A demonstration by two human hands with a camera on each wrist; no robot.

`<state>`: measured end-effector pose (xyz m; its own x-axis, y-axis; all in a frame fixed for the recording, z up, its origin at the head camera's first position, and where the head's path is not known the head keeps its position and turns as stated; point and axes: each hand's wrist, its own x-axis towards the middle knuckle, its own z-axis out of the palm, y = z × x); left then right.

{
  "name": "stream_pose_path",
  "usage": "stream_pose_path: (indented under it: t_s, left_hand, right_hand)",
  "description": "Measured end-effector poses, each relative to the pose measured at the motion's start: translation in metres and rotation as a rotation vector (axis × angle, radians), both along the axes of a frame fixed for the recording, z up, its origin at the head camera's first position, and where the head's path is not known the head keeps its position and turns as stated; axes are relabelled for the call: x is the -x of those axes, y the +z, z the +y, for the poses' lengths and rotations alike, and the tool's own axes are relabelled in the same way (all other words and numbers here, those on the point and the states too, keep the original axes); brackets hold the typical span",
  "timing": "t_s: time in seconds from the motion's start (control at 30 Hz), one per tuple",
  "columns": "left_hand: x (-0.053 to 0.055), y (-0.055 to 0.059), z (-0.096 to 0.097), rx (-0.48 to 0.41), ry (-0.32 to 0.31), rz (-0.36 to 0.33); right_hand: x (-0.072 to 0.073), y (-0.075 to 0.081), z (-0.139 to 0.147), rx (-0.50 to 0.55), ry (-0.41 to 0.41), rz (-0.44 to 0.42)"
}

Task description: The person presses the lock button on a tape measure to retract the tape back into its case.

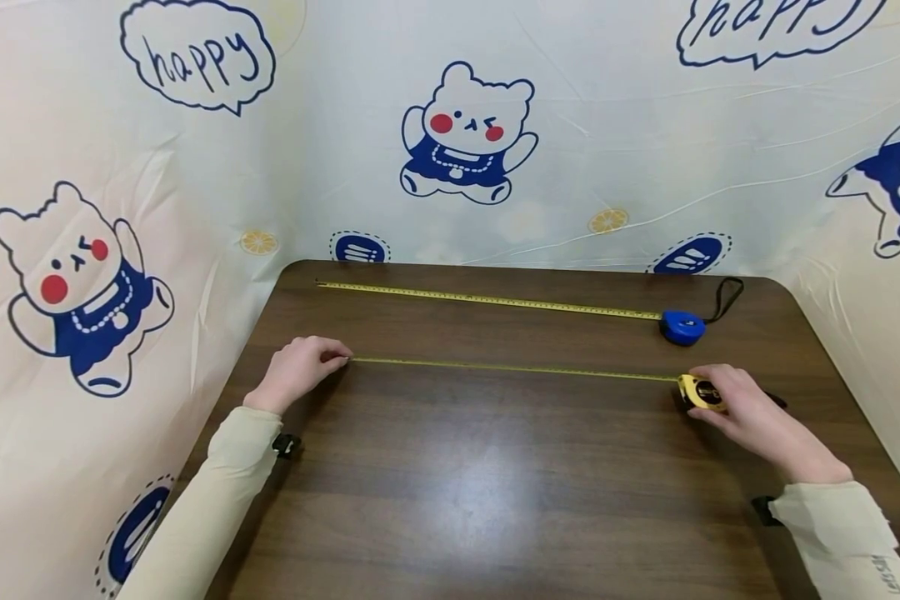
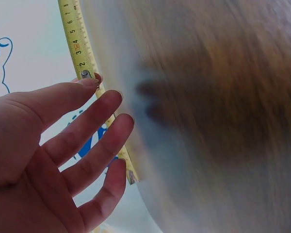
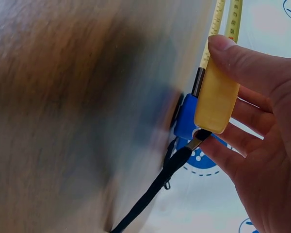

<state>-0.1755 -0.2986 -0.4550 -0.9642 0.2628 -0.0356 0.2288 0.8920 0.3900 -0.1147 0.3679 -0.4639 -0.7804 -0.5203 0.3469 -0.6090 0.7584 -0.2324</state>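
Note:
A yellow tape measure (image 1: 701, 392) with a black strap is held between the thumb and fingers of my right hand (image 1: 750, 417), at the right of the table. Its yellow blade (image 1: 510, 368) runs straight leftward across the table. My left hand (image 1: 294, 372) pinches the blade's end, and the metal hook (image 2: 85, 74) shows by the thumb in the left wrist view. The other left fingers are spread loosely below it. Behind lies a blue tape measure (image 1: 682, 327), touched by neither hand, with its own blade (image 1: 487, 300) drawn out to the left, roughly alongside the first.
The brown wooden table (image 1: 450, 500) has rounded back corners. A pale curtain (image 1: 330, 167) printed with bears and the word "happy" stands behind it and along both sides. The blue tape's black wrist loop (image 1: 729, 292) lies near the back right corner.

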Motion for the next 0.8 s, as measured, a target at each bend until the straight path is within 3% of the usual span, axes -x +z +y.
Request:
stream_pose_path:
  t_s: [0.8]
  left_hand:
    - [0.005, -0.006, 0.022, -0.035, -0.032, 0.044]
  right_hand:
    - [0.003, 0.005, -0.023, -0.036, -0.015, -0.053]
